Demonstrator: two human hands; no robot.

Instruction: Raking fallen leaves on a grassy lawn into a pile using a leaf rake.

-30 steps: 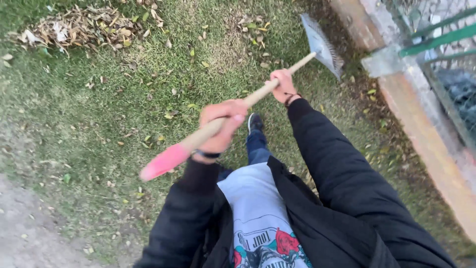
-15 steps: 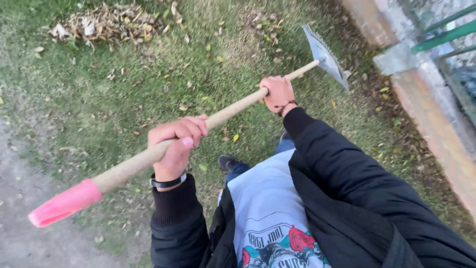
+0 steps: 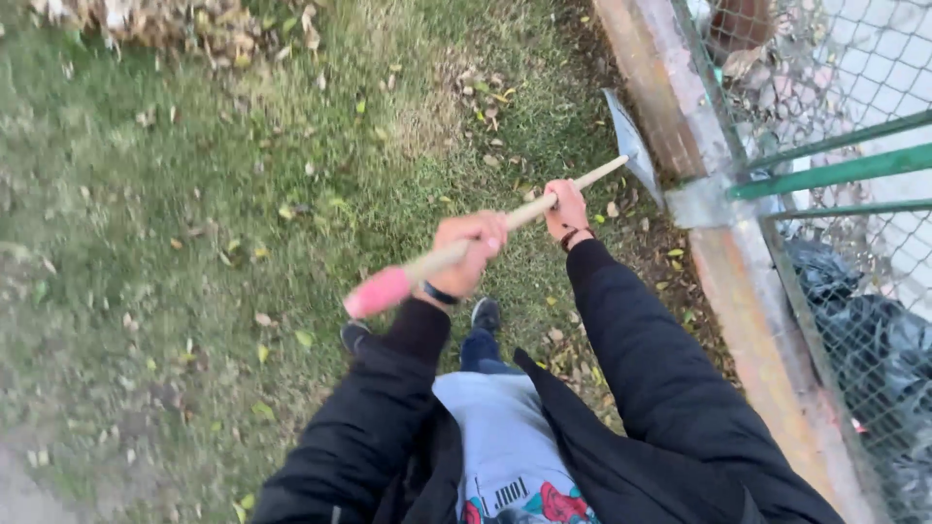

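head view: left hand (image 3: pixel 470 250), right hand (image 3: pixel 566 209) grip rake handle (image 3: pixel 515 218) closed.

Open grass (image 3: pixel 194 243) lies left of both hands — nothing stands there but scattered leaves. On the right, the brick curb (image 3: pixel 757 291) and wire fence (image 3: pixel 835 175) close in, the rake head (image 3: pixel 629 146) just beside them.

One rake (image 3: pixel 544 206), two hands, two shoes, one leaf pile (image 3: pixel 165 21).
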